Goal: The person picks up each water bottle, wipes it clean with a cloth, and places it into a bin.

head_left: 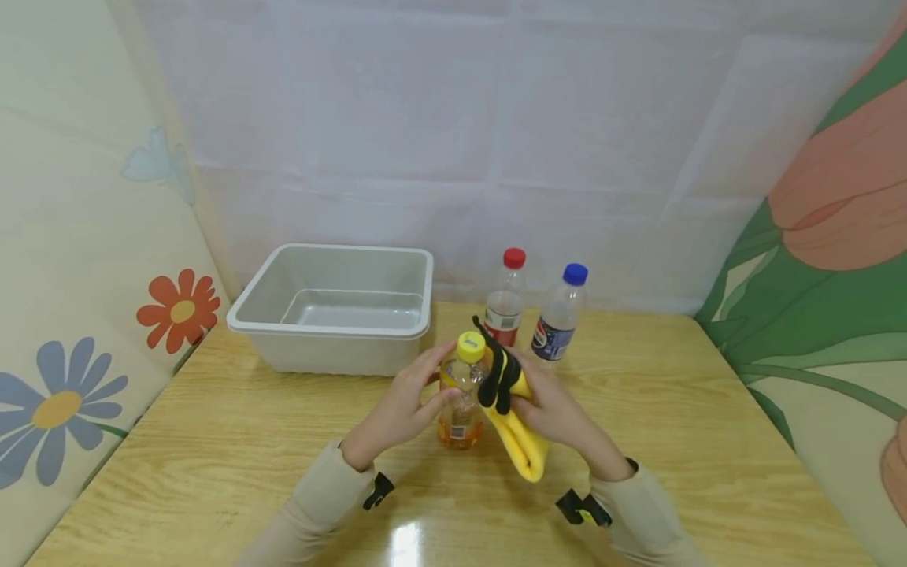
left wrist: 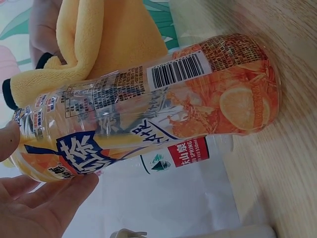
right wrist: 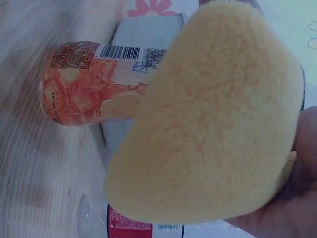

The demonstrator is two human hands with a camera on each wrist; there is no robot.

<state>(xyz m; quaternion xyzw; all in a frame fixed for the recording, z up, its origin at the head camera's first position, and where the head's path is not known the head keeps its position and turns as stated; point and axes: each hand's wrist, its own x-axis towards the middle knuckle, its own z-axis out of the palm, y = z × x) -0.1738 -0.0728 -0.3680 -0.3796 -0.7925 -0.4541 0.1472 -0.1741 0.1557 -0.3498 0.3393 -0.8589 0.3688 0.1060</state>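
Wiping a bottle on the desk [head_left: 283, 441]

The left hand [head_left: 400, 409] curls round the yellow-capped bottle [head_left: 464, 394], upright between both hands; the right hand [head_left: 556, 413] pinches a yellow cloth [head_left: 520, 441] against it. Wiping looks underway; next likely needs rubbing along the bottle's side.

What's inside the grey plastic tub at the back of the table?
The grey plastic tub shows only its bare floor and far walls. Its near wall hides the front strip of the floor.

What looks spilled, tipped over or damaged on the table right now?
Nothing stands out. The yellow-capped bottle stands upright, held by the left hand; the right hand holds the yellow cloth against it. No liquid shows on the table.
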